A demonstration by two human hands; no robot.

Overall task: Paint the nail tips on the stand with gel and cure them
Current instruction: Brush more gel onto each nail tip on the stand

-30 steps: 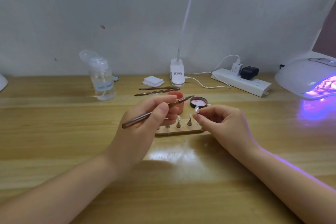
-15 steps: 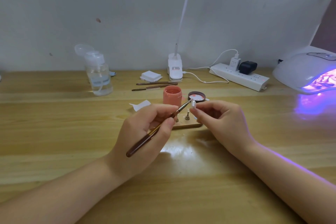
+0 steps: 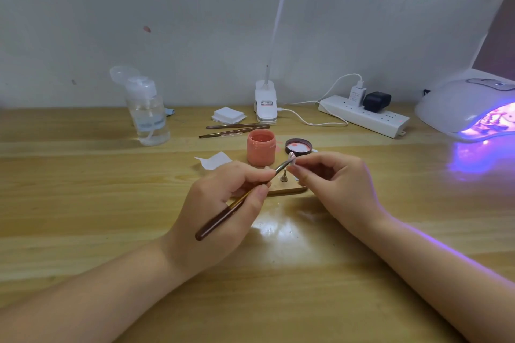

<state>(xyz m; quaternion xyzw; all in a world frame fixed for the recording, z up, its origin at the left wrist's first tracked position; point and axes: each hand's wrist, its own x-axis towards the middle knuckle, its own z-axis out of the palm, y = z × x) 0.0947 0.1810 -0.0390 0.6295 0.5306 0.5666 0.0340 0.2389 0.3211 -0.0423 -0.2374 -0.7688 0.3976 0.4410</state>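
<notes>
A single nail tip point(image 3: 291, 157) is pinched between the curled thumb and fingertips of the right hand point(image 3: 338, 185), raised just above the wooden stand point(image 3: 287, 189). The bristle end of a brush point(image 3: 239, 200) is laid right against that tip, and the brown handle is gripped by the curled fingers and thumb of the left hand point(image 3: 220, 211), its butt end angled back toward the wrist. The stand is seen on the tabletop point(image 3: 83, 203) between the two hands, partly hidden by them, with one small peg point(image 3: 284, 175) left in plain sight. Just beyond the left hand's knuckles an open pot of coral gel point(image 3: 261, 147) is stood upright, and its lid point(image 3: 298, 146) is laid inner side up beyond the right hand's fingertips. A scrap of white paper point(image 3: 214, 160) is lying beyond the left hand. Farther back, two spare brushes point(image 3: 234, 128) and a stack of white pads point(image 3: 228, 115) are found. A clear pump bottle point(image 3: 147, 117) is placed well out past the left hand. Far off to the right hand's side, a curing lamp point(image 3: 471, 108) is lit violet, with a power strip point(image 3: 365, 117) lying between it and the clip lamp base point(image 3: 266, 101).
</notes>
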